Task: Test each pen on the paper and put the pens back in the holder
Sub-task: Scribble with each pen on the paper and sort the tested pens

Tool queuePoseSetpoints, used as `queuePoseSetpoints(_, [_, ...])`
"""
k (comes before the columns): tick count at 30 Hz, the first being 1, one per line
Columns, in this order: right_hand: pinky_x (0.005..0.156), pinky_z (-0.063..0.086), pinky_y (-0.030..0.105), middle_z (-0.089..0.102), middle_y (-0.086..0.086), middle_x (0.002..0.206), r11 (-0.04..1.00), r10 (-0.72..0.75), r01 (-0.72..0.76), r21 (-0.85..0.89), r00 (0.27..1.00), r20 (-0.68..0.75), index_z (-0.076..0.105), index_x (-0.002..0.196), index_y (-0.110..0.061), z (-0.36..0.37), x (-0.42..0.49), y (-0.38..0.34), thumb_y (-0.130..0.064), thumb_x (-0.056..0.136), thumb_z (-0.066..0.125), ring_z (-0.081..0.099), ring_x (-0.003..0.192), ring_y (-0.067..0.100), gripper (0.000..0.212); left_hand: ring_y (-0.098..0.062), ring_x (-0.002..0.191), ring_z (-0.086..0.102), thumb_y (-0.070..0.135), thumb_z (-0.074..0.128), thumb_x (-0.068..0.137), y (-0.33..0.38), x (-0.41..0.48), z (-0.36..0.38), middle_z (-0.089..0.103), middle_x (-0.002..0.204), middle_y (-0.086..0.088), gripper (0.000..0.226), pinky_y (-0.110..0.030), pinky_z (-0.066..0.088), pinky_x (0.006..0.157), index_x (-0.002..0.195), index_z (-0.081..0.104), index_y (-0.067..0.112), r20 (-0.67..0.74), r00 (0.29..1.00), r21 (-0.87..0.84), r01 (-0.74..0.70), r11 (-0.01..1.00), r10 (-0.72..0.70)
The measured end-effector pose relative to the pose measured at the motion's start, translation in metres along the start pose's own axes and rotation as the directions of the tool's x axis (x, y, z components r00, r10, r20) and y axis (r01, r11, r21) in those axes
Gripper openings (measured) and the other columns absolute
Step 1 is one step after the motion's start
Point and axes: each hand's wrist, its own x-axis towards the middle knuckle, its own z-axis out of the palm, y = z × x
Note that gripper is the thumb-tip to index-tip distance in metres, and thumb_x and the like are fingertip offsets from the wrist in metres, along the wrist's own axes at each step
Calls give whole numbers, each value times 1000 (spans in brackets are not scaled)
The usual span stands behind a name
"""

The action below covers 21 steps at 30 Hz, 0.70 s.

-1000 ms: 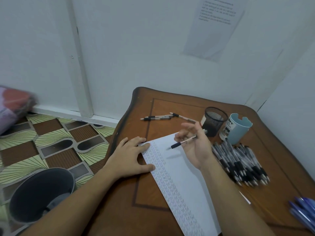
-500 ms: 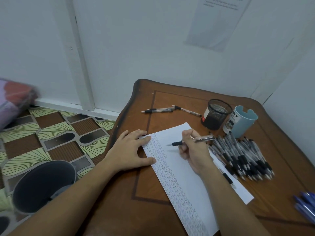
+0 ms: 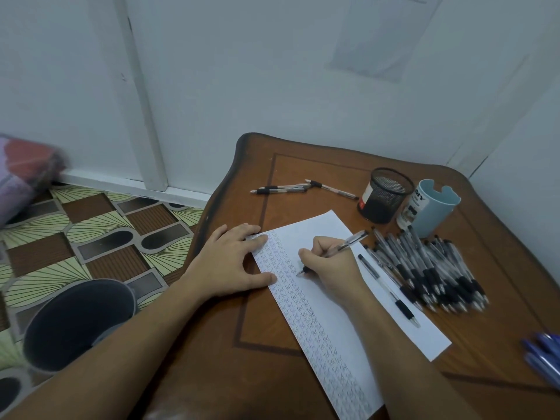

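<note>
Both hands are on the paper [image 3: 394, 322]. The left hand [image 3: 230, 262] lies flat with straight fingers and presses the sheet's left edge. The right hand [image 3: 330, 265] grips one pen [image 3: 351, 241] in a writing hold, with the tip touching the sheet beside the columns of small marks. I judge that the testing step is in hand. Next, this pen must be lifted and dropped into a holder, either the black mesh holder [image 3: 385, 195] or the blue cup [image 3: 433, 207] behind the pile of pens [image 3: 430, 271]. Which one, I cannot tell.
</note>
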Motion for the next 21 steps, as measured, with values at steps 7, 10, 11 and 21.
queuePoseSetpoints(7, [49, 42, 17, 33, 12, 62, 996, -33, 33, -82, 999, 6, 38, 63, 12, 1, -2, 0, 4, 87, 64, 40, 50, 6, 36, -7, 145, 11, 90, 28, 61, 2, 1, -1, 18, 157, 15, 102, -37, -5, 118, 148, 31, 36, 23, 1000, 8, 15, 1000, -15])
queuePoseSetpoints(10, [50, 40, 18, 35, 11, 60, 991, -57, 57, -118, 998, 3, 39, 60, 5, 1, -2, 0, 1, 86, 65, 40, 51, 7, 37, -7, 145, 11, 91, 24, 59, 2, 0, -1, 19, 157, 15, 105, -38, -4, 118, 147, 32, 36, 22, 1000, -1, 13, 1000, -13])
queuePoseSetpoints(11, [51, 41, 19, 35, 9, 59, 991, -57, 57, -123, 998, 6, 41, 58, -1, 1, -2, 0, 0, 86, 65, 40, 52, 7, 37, -7, 145, 11, 91, 25, 59, 2, 0, -1, 19, 157, 15, 105, -38, -4, 118, 147, 32, 36, 22, 1000, -3, 12, 1000, -12])
queuePoseSetpoints(21, [57, 51, 25, 34, 12, 63, 994, -45, 45, -104, 999, 5, 37, 59, 0, 0, 0, 2, 1, 86, 64, 46, 61, 20, 38, -7, 145, 12, 89, 29, 62, 2, -1, -2, 20, 157, 14, 102, -39, -3, 118, 147, 32, 35, 23, 1000, -1, 16, 1000, -15])
